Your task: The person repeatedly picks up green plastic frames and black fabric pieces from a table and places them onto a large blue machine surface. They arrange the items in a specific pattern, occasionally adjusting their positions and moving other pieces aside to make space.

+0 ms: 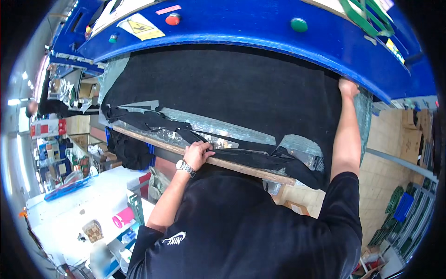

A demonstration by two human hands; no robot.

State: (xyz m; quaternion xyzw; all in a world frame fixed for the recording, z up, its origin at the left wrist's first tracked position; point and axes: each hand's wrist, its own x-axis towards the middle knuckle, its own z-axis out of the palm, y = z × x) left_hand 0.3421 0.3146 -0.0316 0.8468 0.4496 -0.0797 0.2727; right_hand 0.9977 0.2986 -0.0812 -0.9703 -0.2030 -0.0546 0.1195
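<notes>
A broad black fabric sheet (223, 76) lies over the machine bed and runs back under the blue beam. Along its near side are cut-out gaps and thin leftover strips (251, 157), with the scuffed, pale bed (218, 125) showing through. My left hand (199, 154), a metal watch on its wrist, is closed at the wooden front edge (251, 169), its fingers bent onto the black strips. Stretched far forward, my right hand (348, 87) is closed at the sheet's far right corner, just under the beam's edge. What its fingers grip is hidden.
The blue press beam (260, 44) spans the far side, with a red button (173, 19) and a green button (298, 25). A white table (60, 200) stands at left behind a black fabric heap (130, 149). Cardboard boxes (411, 139) and green racks (395, 200) are at right.
</notes>
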